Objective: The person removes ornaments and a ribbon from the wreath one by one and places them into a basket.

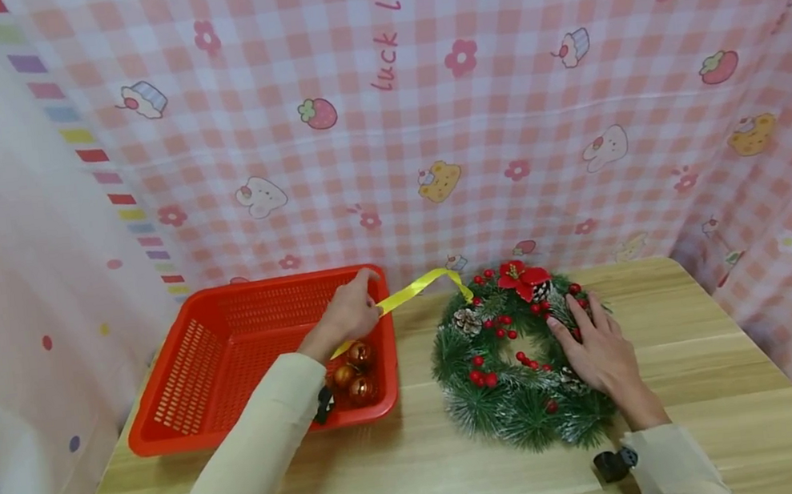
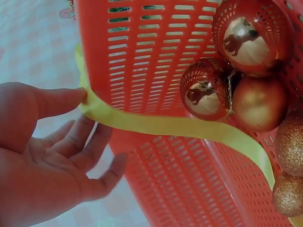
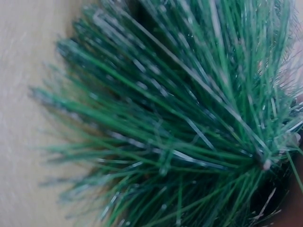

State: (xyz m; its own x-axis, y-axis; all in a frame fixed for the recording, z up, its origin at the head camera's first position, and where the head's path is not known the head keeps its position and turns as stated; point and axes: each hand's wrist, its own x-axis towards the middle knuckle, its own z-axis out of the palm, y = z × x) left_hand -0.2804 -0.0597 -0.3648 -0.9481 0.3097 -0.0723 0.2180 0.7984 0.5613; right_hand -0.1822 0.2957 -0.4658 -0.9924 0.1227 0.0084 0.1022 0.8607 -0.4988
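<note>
My left hand (image 1: 353, 308) is over the right rim of a red plastic basket (image 1: 170, 445), pinching a yellow ribbon (image 2: 156, 125) between thumb and fingers. From the pinch, one stretch of ribbon runs down into the basket beside gold ball ornaments (image 1: 363, 390), and the other arcs right to the top left of a green wreath (image 1: 474, 412). Red berries, pinecones and a red flower (image 1: 522, 279) decorate the wreath, which lies flat on the table. My right hand (image 1: 601, 350) rests on its right side with fingers spread. Green needles (image 3: 180, 118) fill the right wrist view.
The light wooden table (image 1: 428, 481) runs under both basket and wreath. Behind it hangs a pink checked curtain (image 1: 372, 161), with more printed cloth at the left and right sides. Several gold balls, some glittery (image 2: 289, 196), sit together in the basket's right part.
</note>
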